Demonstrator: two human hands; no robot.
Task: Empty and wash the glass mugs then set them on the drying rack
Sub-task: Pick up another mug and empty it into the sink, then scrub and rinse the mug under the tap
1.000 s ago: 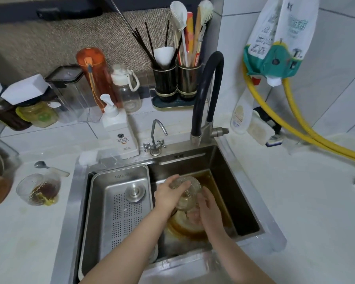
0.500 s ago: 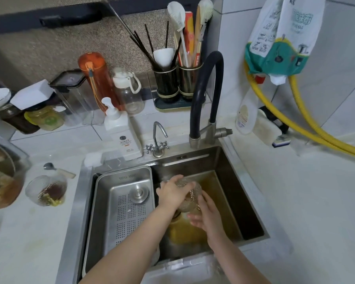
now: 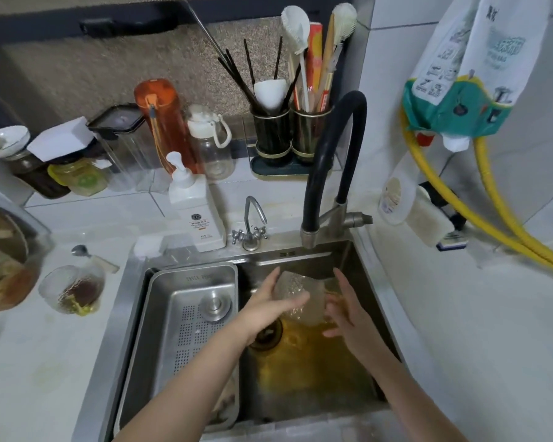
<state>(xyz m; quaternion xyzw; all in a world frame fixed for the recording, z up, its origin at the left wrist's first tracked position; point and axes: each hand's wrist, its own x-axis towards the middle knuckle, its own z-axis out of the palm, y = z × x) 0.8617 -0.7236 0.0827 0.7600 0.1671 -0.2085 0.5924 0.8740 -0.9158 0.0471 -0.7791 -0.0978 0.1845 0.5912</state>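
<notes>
Glass mug [image 3: 296,295] now tipped sideways; right hand [image 3: 348,309] has opened.

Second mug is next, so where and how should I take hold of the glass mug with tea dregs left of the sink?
Probably grip the dirty glass mug round its bowl-like textured wall, coming from the sink side. It stands upright with dregs inside; no handle clearly shows.

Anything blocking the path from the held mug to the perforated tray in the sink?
Nothing visible. The left hand holds the glass mug over the basin, right beside the perforated tray; only the tray's round plug sits on it.
</notes>
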